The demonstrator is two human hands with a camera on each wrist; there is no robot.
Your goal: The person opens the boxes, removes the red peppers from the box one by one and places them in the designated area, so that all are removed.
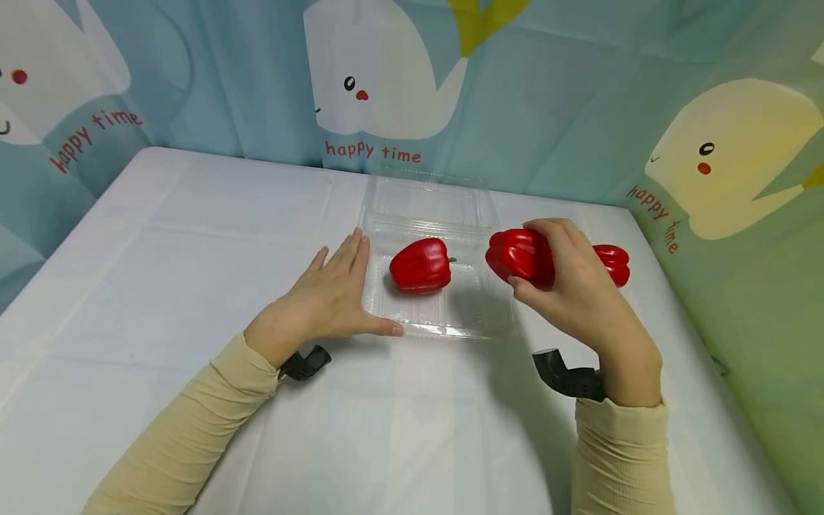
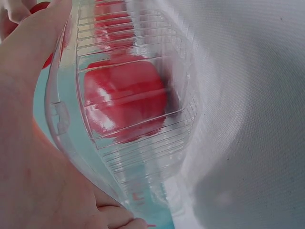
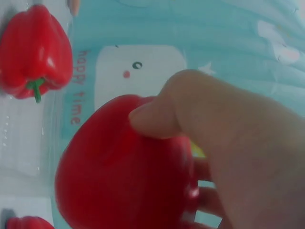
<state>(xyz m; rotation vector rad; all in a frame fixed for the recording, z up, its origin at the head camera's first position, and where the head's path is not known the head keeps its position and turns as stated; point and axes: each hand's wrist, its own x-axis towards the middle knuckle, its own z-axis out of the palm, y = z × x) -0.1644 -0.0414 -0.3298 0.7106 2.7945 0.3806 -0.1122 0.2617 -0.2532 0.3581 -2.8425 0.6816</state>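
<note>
My right hand [image 1: 573, 279] grips a red bell pepper [image 1: 518, 254] above the right side of a clear plastic clamshell box [image 1: 483, 315]. In the right wrist view the thumb presses on this pepper's skin, with other fingers round the far side. Inside the box, toward its left, a second red bell pepper [image 1: 420, 266] lies on its side, green stem pointing right. My left hand [image 1: 331, 293] spans the box's left end, its fingers straight along the side and its thumb at the front rim. The box's lid [image 1: 428, 202] is folded back behind it.
A third red bell pepper [image 1: 614, 265] lies on the table to the right, partly hidden behind my right hand. The white-covered table [image 1: 193, 236] meets a blue-green printed curtain [image 1: 553, 107] at the back and sides.
</note>
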